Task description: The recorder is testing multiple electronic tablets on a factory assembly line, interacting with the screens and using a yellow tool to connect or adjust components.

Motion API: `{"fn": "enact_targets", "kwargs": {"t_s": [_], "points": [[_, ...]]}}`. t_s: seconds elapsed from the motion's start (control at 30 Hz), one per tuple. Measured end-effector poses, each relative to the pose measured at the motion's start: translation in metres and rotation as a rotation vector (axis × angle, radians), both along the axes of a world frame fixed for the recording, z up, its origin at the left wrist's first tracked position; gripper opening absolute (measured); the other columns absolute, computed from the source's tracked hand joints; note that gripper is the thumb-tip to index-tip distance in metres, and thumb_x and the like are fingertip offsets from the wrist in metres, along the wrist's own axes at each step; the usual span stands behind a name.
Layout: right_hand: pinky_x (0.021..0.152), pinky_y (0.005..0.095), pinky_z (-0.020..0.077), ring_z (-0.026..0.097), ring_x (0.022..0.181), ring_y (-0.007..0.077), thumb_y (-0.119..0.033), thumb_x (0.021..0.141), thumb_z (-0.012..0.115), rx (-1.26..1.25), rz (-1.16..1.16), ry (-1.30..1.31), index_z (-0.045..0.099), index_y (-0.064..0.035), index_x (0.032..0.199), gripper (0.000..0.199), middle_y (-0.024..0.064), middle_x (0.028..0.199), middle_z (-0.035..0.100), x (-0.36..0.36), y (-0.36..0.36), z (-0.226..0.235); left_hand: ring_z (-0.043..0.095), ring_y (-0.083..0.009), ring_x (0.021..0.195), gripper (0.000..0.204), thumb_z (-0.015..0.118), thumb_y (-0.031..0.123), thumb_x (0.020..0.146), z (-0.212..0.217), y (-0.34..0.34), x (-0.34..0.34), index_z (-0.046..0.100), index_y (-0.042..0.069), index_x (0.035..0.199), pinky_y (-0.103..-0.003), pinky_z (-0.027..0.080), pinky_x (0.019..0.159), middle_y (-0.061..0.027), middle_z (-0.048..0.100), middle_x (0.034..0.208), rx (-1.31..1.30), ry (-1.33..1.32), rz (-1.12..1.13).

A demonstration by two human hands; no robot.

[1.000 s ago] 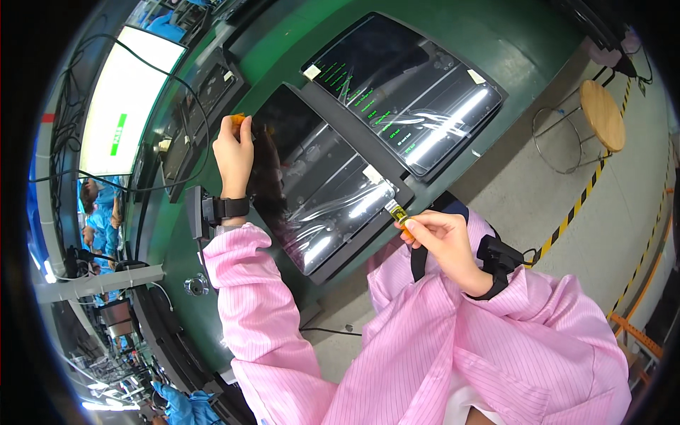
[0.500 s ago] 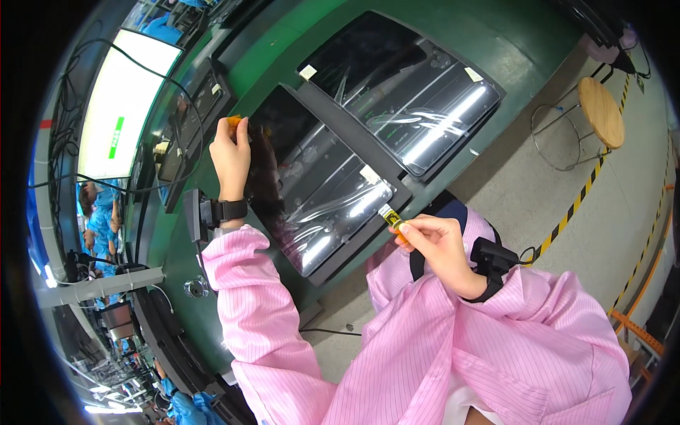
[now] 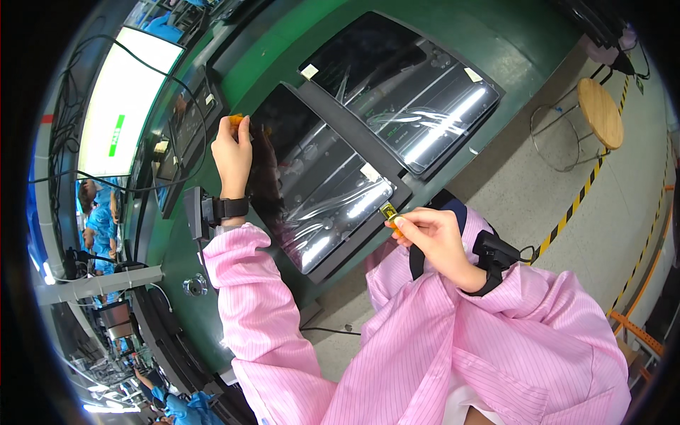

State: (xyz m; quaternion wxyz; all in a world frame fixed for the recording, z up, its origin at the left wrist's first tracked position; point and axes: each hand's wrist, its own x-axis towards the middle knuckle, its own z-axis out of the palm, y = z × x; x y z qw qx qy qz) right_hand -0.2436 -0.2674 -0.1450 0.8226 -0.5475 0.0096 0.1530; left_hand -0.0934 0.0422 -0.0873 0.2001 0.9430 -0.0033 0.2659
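Over the far left corner of a glossy black display panel (image 3: 312,177), my left hand (image 3: 231,157) is closed in a pinch. Something orange (image 3: 236,121) shows at its fingertips; whether it is a finger cover or a held piece is unclear. My right hand (image 3: 438,239) pinches a small yellow-and-black strip (image 3: 387,211) beside the panel's near right edge. Orange shows at those fingertips too. Clear wrinkled film and a pale tab (image 3: 369,172) lie on the panel. A second film-covered panel (image 3: 404,92) lies beyond it, to the right.
Both panels lie on a green table (image 3: 524,42). A lit monitor (image 3: 127,99) stands at the left, with black cables in front. Another dark panel (image 3: 185,127) leans near it. A round wooden stool (image 3: 601,113) stands on the floor at right. People in blue appear at far left.
The strip in my right hand has turned slightly, so its pale end no longer shows as before. My right hand has shifted a little; my left hand has stayed nearly still.
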Motion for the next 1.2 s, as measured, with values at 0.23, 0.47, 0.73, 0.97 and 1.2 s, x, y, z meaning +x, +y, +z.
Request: {"fn": "enact_targets", "kwargs": {"t_s": [0.23, 0.47, 0.73, 0.97, 1.2], "points": [[0.049, 0.0226, 0.0434, 0.06, 0.055, 0.0097, -0.013, 0.083, 0.064, -0.451, 0.168, -0.28, 0.067, 0.0037, 0.081, 0.017, 0.0082, 0.066, 0.061, 0.022, -0.017, 0.027, 0.065, -0.0316, 0.068, 0.021, 0.06, 0.019, 0.087, -0.002, 0.004, 0.0, 0.056, -0.001, 0.086, -0.035, 0.049, 0.06, -0.0169, 0.065, 0.075, 0.013, -0.015, 0.018], [0.056, 0.0304, 0.0444, 0.057, 0.062, 0.0195, -0.012, 0.075, 0.068, -0.727, 0.073, -0.637, 0.066, -0.0016, 0.089, 0.018, 0.005, 0.073, 0.058, 0.033, -0.026, 0.039, 0.065, -0.0329, 0.068, 0.02, 0.059, 0.019, 0.087, -0.003, 0.005, 0.0, 0.056, -0.001, 0.086, -0.037, 0.049, 0.059, -0.0174, 0.066, 0.076, -0.004, -0.018, 0.029], [0.067, 0.0297, 0.0396, 0.048, 0.072, 0.0187, -0.012, 0.066, 0.076, -0.812, -0.031, -1.016, 0.067, -0.0069, 0.101, 0.037, 0.0022, 0.083, 0.056, 0.05, -0.019, 0.035, 0.064, -0.0336, 0.065, 0.022, 0.061, 0.021, 0.086, -0.003, 0.007, 0.002, 0.057, 0.0, 0.085, -0.037, 0.048, 0.056, -0.0164, 0.065, 0.072, 0.01, -0.054, 0.032], [0.065, 0.0301, 0.0363, 0.048, 0.069, 0.0182, -0.016, 0.067, 0.075, -0.751, -0.17, -0.979, 0.065, -0.0104, 0.084, 0.02, 0.0004, 0.073, 0.051, 0.054, -0.015, 0.031, 0.062, -0.0333, 0.061, 0.026, 0.062, 0.026, 0.084, 0.007, 0.003, 0.007, 0.058, 0.0, 0.083, -0.039, 0.046, 0.052, -0.0154, 0.062, 0.062, 0.106, -0.016, 0.07], [0.089, 0.0361, 0.0309, 0.051, 0.112, 0.0223, -0.016, 0.078, 0.066, -0.858, -0.074, -1.079, 0.057, -0.0075, 0.101, 0.026, 0.0019, 0.093, 0.061, 0.085, -0.064, 0.057, 0.066, -0.0179, 0.072, 0.02, 0.062, 0.018, 0.086, 0.022, 0.011, -0.002, 0.059, -0.002, 0.089, -0.029, 0.047, 0.062, -0.0119, 0.068, 0.083, -0.218, -0.065, 0.03]]}}
